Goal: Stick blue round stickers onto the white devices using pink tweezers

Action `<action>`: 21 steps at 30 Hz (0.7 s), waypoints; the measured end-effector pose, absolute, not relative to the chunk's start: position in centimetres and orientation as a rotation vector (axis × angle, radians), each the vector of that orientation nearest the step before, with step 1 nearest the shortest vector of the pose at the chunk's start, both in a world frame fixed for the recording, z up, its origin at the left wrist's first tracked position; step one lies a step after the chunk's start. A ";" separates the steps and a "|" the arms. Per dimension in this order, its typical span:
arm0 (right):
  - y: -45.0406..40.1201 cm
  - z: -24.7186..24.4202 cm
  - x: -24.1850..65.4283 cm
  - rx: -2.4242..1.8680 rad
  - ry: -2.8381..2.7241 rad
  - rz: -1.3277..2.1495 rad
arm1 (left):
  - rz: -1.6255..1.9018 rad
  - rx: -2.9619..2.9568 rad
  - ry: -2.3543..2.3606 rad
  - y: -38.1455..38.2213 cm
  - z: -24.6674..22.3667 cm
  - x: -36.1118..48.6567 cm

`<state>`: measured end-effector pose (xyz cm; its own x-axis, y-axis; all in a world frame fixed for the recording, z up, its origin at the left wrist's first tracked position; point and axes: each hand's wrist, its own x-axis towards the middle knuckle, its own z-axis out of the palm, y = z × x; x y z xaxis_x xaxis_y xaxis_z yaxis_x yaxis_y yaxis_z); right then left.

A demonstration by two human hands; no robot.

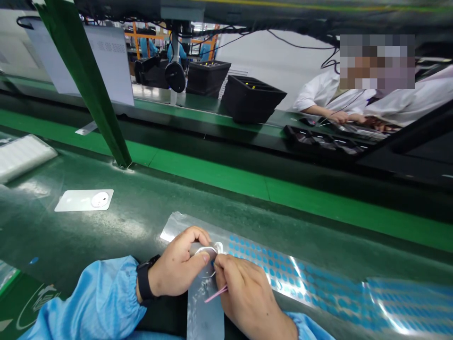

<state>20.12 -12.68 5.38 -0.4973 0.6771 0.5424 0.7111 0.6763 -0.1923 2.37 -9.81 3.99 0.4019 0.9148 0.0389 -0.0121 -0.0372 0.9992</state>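
My left hand [177, 262], with a black wristwatch [144, 277] on its wrist, pinches a small oval part with a shiny pale rim [207, 251]. My right hand [247, 297] holds a slim pink pick or tweezers [216, 293], its tip at the oval part. The exact tip contact is hidden by my fingers. Under my hands lies a clear film sheet dotted with rows of small blue round stickers [279, 271]. A narrower strip of clear film [204, 316] hangs down toward me from my hands.
A green workbench [116, 226] runs across the view, with a white plate holding a round piece [84, 200] and a white packet [21, 157] at left. Black bins [250, 98] and a black compartment tray [318, 140] stand beyond; a co-worker in white [325, 94] handles items there.
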 end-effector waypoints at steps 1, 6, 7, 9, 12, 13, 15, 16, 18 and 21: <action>-12.7 5.4 20.2 -1.056 -2.294 -0.075 | 0.932 1.385 0.874 -9.8 4.0 2.4; -12.8 5.3 20.5 -1.006 -2.288 -0.054 | 0.957 1.276 0.839 -9.4 3.8 2.3; -12.9 5.3 20.6 -0.997 -2.288 -0.042 | 0.959 1.251 0.830 -9.3 3.8 2.3; -12.9 5.4 20.7 -0.985 -2.286 -0.015 | 0.969 1.212 0.813 -9.1 3.7 2.3; -12.9 5.6 20.7 -0.976 -2.275 0.019 | 0.971 1.151 0.783 -8.9 3.5 2.3; -13.0 5.7 20.7 -0.968 -2.267 0.024 | 0.967 1.120 0.773 -8.8 3.4 2.3; -13.0 5.9 20.7 -0.954 -2.234 0.050 | 0.964 1.059 0.757 -8.7 3.1 2.3; -13.1 6.0 20.8 -0.957 -2.203 0.072 | 0.967 1.031 0.748 -8.6 3.0 2.3; -13.2 6.3 21.0 -0.985 -2.120 0.143 | 0.977 0.981 0.731 -8.5 2.7 2.4; -13.1 6.6 21.9 -1.089 -1.941 0.238 | 0.983 0.926 0.708 -8.2 2.5 2.3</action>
